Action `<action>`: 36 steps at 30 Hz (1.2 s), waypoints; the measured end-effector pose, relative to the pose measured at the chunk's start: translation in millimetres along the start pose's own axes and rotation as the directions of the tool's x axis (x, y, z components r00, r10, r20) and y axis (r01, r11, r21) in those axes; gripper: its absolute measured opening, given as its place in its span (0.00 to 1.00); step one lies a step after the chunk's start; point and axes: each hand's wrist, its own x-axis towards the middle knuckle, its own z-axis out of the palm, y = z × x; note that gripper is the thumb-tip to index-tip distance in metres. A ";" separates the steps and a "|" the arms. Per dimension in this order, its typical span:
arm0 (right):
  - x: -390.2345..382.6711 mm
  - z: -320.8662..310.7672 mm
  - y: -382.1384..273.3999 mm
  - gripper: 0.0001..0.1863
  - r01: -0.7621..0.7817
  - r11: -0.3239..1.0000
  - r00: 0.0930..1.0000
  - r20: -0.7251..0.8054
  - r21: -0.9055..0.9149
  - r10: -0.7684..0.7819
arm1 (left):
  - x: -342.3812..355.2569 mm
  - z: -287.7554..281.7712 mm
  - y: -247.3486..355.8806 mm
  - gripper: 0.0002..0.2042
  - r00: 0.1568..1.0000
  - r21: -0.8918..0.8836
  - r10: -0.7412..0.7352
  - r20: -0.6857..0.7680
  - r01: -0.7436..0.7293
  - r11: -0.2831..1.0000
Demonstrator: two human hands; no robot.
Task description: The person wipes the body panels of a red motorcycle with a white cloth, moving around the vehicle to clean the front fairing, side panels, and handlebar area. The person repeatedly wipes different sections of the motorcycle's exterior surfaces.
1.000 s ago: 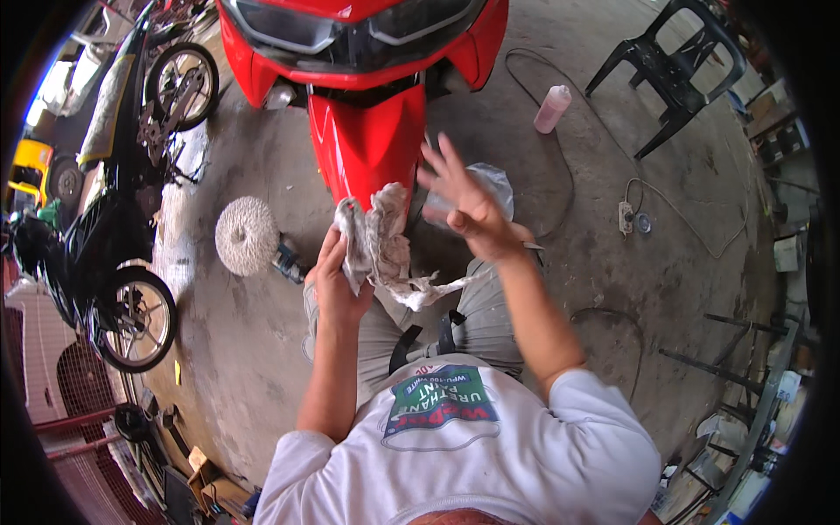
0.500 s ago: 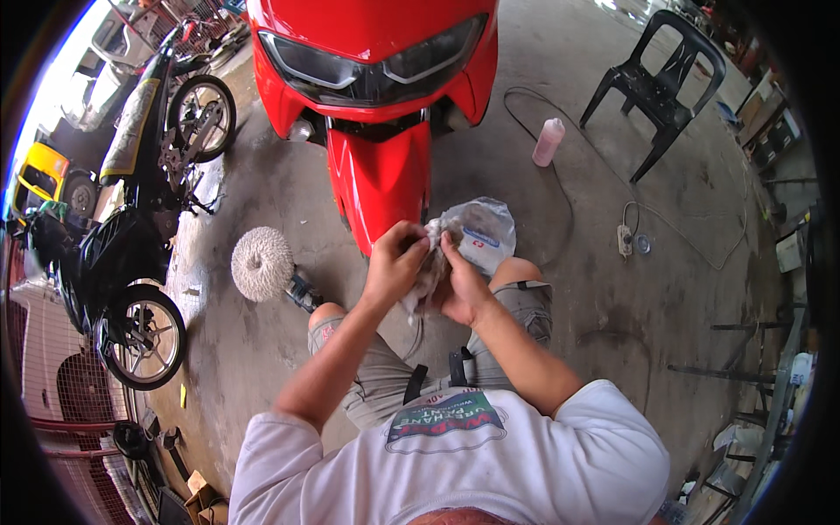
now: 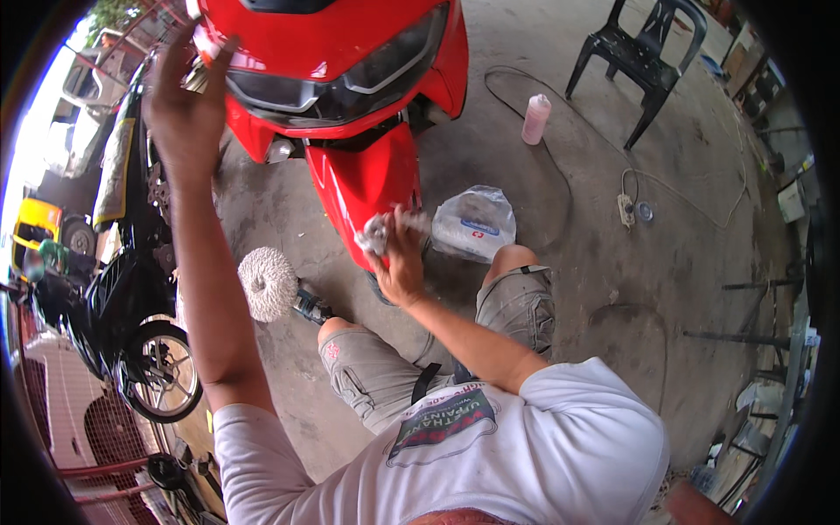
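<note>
My left hand is raised at the upper left beside the red scooter's front body, blurred, with its fingers spread. My right hand grips a bunched whitish cloth against the red front fender. A clear plastic bag lies just right of that hand on the concrete. Left of my right hand, a power tool with a white fluffy pad lies by my knee.
A black motorcycle stands close on the left. At the right are a pink bottle, a black plastic chair, cables and a power socket. Metal frames line the right edge. A blurred reddish-brown shape shows at the lower right.
My hands, together at the cloth half a second ago, have parted. The left has risen to the upper left and opened; the right has moved left onto the fender with the cloth.
</note>
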 end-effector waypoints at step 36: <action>192.2 18.2 123.4 0.17 -0.280 0.875 0.905 -0.194 0.394 0.377 | 55.5 88.0 -74.3 0.34 0.997 0.154 -0.080 0.014 0.077 0.985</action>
